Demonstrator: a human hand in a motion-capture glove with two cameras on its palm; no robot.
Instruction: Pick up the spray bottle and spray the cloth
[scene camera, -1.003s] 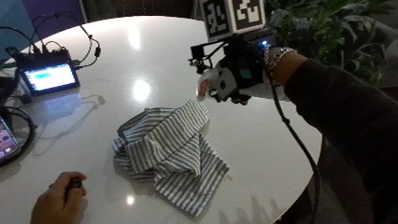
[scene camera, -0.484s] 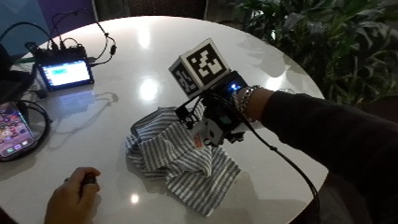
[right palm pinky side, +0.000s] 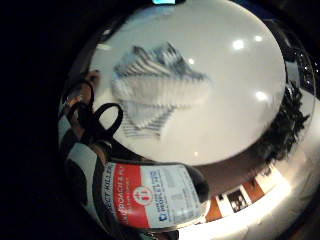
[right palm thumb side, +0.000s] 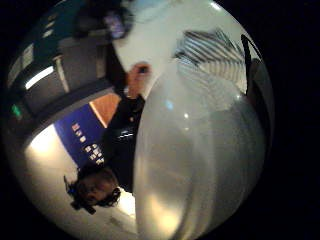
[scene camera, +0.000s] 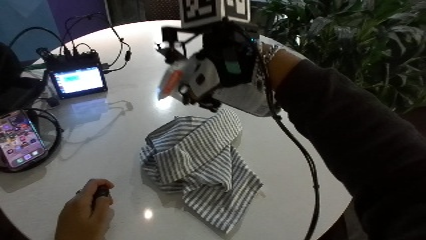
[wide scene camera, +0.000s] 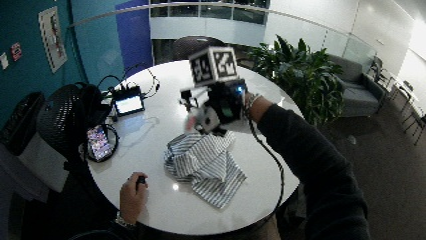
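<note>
A grey-and-white striped cloth (scene camera: 200, 165) lies crumpled on the round white table (scene camera: 299, 165). My gloved right hand (scene camera: 223, 70) hovers above the cloth's far edge and grips a white spray bottle (scene camera: 174, 84) with a red label, its nozzle end toward the table's middle. The bottle's red-and-white label (right palm pinky side: 150, 196) sits close to the palm in the little finger side view, with the cloth (right palm pinky side: 155, 90) beyond it on the table. Much of the thumb side view is filled by the bottle's white body (right palm thumb side: 200, 165). The wide view shows the hand (wide scene camera: 219, 107) over the cloth (wide scene camera: 203, 162).
A bare left hand (scene camera: 83, 215) rests at the table's near edge, holding a small black object. A phone (scene camera: 20, 140) and a small lit screen (scene camera: 76, 80) with cables lie at the left. Plants (scene camera: 346, 45) stand behind the table.
The outside camera has shifted. Half a second ago the hand with the bottle was low, right at the cloth; now it is higher, above the cloth's far edge.
</note>
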